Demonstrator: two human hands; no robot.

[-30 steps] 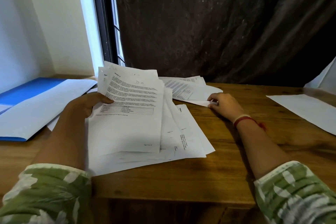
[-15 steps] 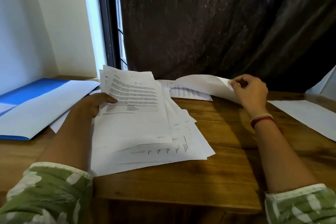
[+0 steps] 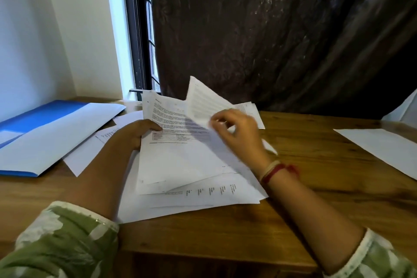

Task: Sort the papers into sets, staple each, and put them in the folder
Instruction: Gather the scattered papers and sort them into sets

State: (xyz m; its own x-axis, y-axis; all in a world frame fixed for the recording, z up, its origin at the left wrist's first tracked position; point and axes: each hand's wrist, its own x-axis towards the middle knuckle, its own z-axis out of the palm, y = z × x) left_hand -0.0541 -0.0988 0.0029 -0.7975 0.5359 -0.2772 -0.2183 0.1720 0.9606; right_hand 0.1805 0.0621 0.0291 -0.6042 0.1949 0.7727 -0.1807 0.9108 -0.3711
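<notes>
Fingers (image 3: pixel 220 118) of the right hand (image 3: pixel 241 135) pinch a tilted sheet (image 3: pixel 203 101) above the stack (image 3: pixel 180 162) that the left hand (image 3: pixel 133 134) grips.

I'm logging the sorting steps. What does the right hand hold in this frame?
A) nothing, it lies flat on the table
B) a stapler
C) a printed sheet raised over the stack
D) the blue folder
C: the right hand pinches a printed sheet raised above the stack of papers, which the left hand grips, while the blue folder lies apart at the left.
</notes>
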